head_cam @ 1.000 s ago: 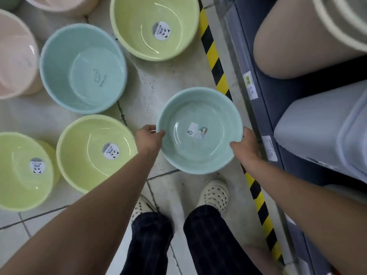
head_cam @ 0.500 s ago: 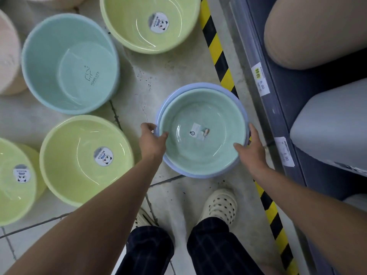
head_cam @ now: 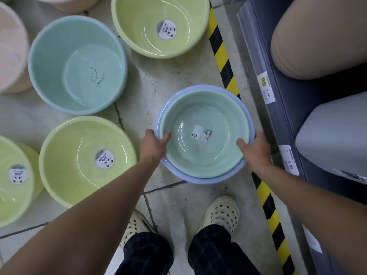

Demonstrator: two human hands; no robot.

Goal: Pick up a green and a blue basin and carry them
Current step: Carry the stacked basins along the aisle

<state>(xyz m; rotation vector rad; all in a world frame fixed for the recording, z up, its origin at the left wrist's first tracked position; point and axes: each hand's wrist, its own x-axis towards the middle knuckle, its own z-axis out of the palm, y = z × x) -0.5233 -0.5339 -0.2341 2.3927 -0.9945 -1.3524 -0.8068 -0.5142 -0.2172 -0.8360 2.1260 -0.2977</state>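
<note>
A pale green basin (head_cam: 204, 155) with a small label inside sits nested in a slightly larger blue basin (head_cam: 198, 180), whose rim shows all around it. My left hand (head_cam: 154, 144) grips the left rims of both, thumb inside the green one. My right hand (head_cam: 256, 149) grips the right rims the same way, thumb over the edge. The nested pair hangs above the floor in front of my feet.
Several basins stand on the tiled floor at left: yellow-green ones (head_cam: 87, 161) (head_cam: 160, 26), a deep light blue one (head_cam: 77, 64), pink ones (head_cam: 12, 46). Yellow-black tape (head_cam: 222, 62) runs along a grey shelf (head_cam: 278, 108) with price tags and large tubs at right.
One second ago I held only the green basin; it has since gone into the blue one. Both thumbs now hook over the rims and the pair sits lower in view.
</note>
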